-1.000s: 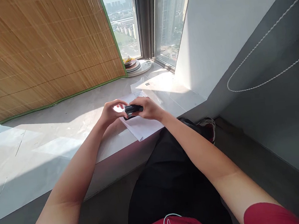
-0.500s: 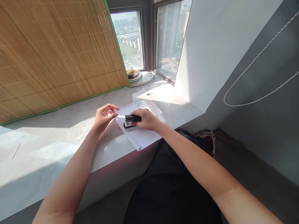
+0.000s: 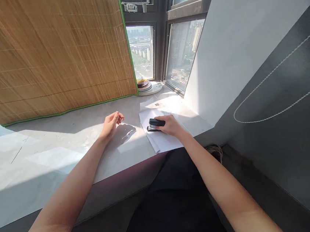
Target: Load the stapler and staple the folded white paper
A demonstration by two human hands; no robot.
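Observation:
My right hand [image 3: 172,125] is wrapped round a black stapler [image 3: 156,122], whose jaws stand apart. The stapler rests over white paper sheets [image 3: 168,141] with some print near the top, partly covered by the hand. The near left corner of the paper curls up at the sill's edge. Left of the paper, apart from it, my left hand [image 3: 111,125] hovers above the sill with thumb and fingers curled together. Whether anything small is between those fingers is hidden. Two small dark strips [image 3: 157,104] lie just beyond the paper.
The pale window sill [image 3: 64,151] runs along the wall, its front edge before my knees. A bamboo blind [image 3: 51,56] hangs over its left part. Stacked plates [image 3: 145,86] stand in the window corner. On the right, a beaded cord [image 3: 255,121] hangs in a loop.
My left hand has drawn away from the paper's left edge, and its fingers have curled in. My right hand still holds the stapler over the paper. The view has shifted.

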